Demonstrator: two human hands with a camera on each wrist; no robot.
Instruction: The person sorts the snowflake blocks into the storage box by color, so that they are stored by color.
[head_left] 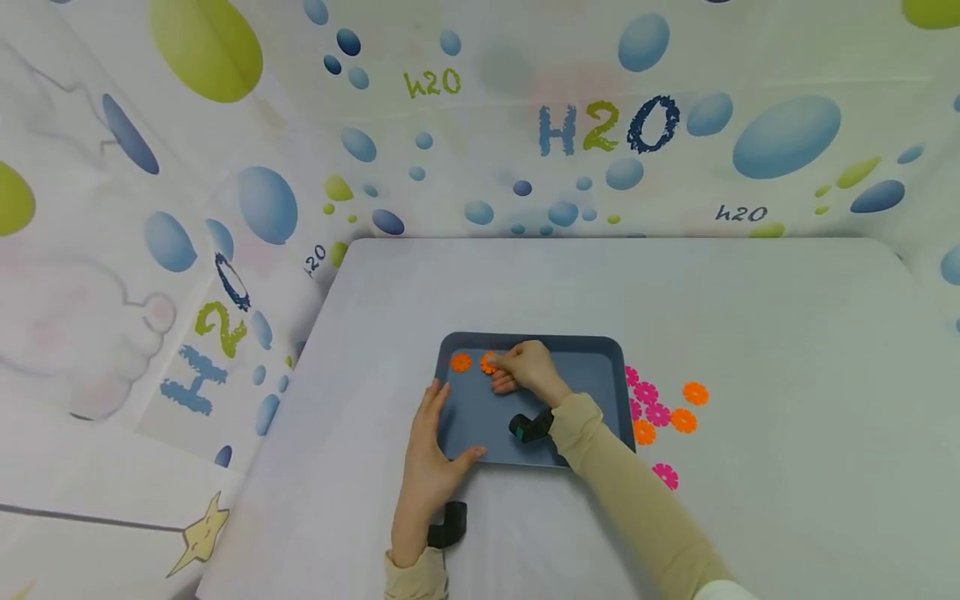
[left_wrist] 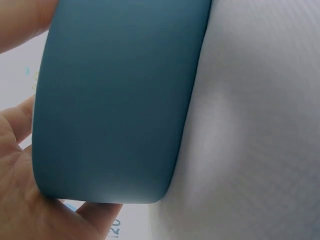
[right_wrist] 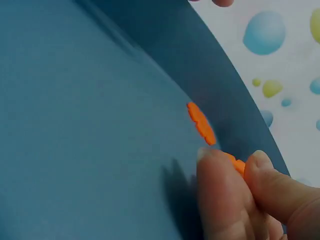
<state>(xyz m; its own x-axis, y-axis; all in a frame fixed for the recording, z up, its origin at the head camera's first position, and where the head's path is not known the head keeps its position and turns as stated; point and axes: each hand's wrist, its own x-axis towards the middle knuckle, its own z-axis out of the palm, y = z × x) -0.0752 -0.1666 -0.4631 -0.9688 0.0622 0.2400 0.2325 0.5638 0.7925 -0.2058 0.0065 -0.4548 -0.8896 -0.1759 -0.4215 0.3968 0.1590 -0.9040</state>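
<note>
My right hand [head_left: 531,371] pinches an orange flower-shaped piece [head_left: 487,362] between thumb and fingers, just over the far left part of a blue-grey tray [head_left: 480,417]. To its left, a second orange flower piece [head_left: 461,362] lies flat in the tray near the far rim. The right wrist view shows the held orange flower [right_wrist: 236,163] partly covered by the fingertips. My left hand [head_left: 431,462] rests against the tray's near left corner, its fingers extended along the left side and its thumb over the front rim. In the left wrist view, the tray's outer wall [left_wrist: 115,110] hides part of that hand.
Right of the tray lie several pink flower pieces [head_left: 657,414] and several orange ones [head_left: 695,393], some partly hidden by the rim. One pink flower [head_left: 665,476] lies nearer. A white cloth [head_left: 787,375] covers the table; a patterned curtain [head_left: 480,125] hangs behind.
</note>
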